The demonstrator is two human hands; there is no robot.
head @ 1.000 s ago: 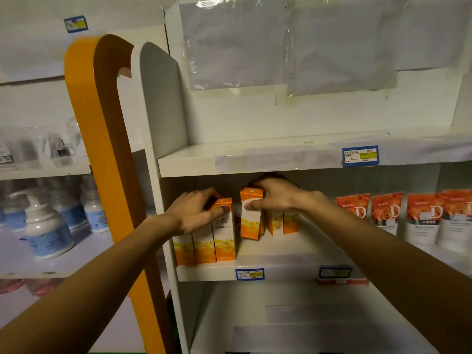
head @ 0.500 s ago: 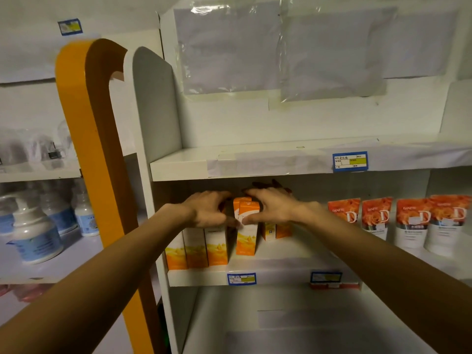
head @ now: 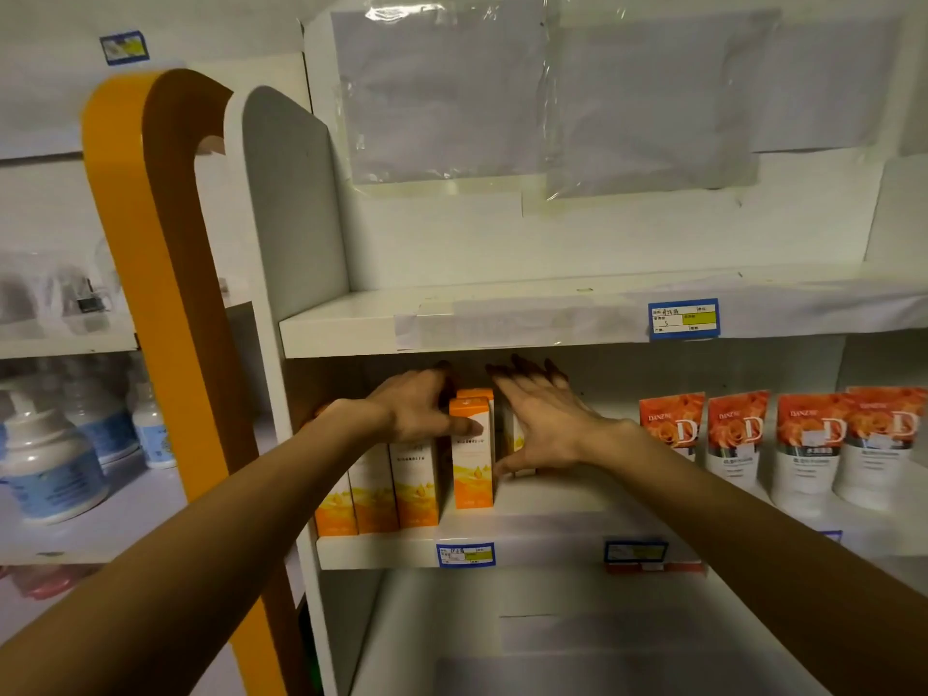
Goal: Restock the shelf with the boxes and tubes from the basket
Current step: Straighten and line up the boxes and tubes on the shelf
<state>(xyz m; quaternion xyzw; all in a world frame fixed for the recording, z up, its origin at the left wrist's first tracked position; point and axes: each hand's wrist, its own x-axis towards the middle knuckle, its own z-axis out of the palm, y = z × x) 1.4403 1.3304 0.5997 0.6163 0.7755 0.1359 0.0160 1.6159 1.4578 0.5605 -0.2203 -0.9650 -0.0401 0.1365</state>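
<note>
a white shelf (head: pixel 527 542) carries the stock, with an orange upright panel (head: pixel 150 293) at its left. white tubes with orange rose tops (head: pixel 808 444) stand along the shelf's right part. at the left end stands a row of orange and white boxes (head: pixel 391 489). one more such box (head: pixel 471 454) stands upright just right of the row. the left hand (head: pixel 417 414) lies over the row's tops, thumb against that box. the right hand (head: pixel 540 424), fingers spread straight, sits beside the box, thumb near its side.
</note>
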